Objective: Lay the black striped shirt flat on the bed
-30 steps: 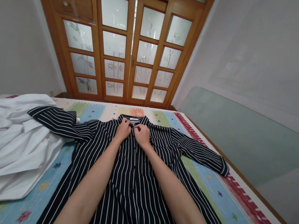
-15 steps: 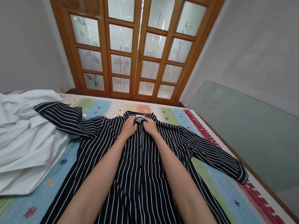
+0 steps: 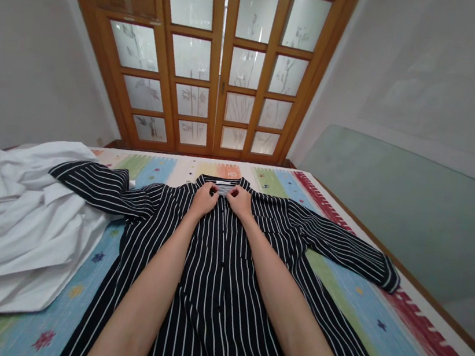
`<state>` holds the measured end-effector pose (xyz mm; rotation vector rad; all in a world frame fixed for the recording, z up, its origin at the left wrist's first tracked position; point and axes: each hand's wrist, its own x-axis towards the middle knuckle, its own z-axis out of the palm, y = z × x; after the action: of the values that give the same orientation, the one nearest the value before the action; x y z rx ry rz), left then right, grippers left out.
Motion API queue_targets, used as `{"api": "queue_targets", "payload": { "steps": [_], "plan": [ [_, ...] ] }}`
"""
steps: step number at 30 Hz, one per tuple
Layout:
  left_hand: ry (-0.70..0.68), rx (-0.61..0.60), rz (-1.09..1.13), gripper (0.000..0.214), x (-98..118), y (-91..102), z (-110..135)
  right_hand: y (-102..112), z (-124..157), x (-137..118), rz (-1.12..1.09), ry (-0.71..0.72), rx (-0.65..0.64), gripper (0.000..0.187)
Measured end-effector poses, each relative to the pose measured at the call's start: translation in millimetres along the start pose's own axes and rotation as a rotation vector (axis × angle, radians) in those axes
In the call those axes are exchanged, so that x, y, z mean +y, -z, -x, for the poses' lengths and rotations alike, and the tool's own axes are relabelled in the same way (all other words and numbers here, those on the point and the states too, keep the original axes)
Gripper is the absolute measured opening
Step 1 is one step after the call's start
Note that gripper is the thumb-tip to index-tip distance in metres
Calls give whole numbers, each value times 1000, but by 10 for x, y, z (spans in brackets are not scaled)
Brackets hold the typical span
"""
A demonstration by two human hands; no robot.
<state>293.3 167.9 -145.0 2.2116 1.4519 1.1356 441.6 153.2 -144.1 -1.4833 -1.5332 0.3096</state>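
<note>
A black shirt with white stripes (image 3: 203, 267) lies spread front up, its collar at the far end and its sleeves out to both sides. At the neck opening, my left hand (image 3: 205, 199) pinches the left front edge just below the collar. Opposite it, my right hand (image 3: 239, 201) pinches the right front edge, with a small gap between the two hands. A pale label (image 3: 223, 182) shows inside the collar behind my fingers. Below my hands the front placket runs closed down the middle.
White crumpled cloth (image 3: 16, 225) lies at the left, with the striped left sleeve resting over its edge. Beneath is a colourful patterned bed cover (image 3: 348, 298). A pale green board (image 3: 409, 206) stands along the right side. Wooden glass-paned doors (image 3: 219, 82) are at the back.
Both hands have turned slightly and hold the neck edges a little more open, so the label inside the collar shows more. The shirt otherwise lies nearly as before.
</note>
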Motion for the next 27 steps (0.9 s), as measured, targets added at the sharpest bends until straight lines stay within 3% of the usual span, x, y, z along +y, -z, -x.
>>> {"api": "queue_targets", "payload": {
  "steps": [5, 15, 20, 27],
  "plan": [
    [-5, -1, -26, 17, -16, 3, -16, 6, 2, 42, -160, 26, 53, 4],
    [19, -1, -88, 13, 12, -22, 0, -50, -27, 96, -421, 72, -136, 13],
    [-44, -27, 1, 13, 30, -26, -16, -57, 2, 78, -421, 111, -249, 13],
    [-67, -36, 123, 16, -15, -33, -26, -59, -3, 107, -288, 85, -204, 14]
  ]
}}
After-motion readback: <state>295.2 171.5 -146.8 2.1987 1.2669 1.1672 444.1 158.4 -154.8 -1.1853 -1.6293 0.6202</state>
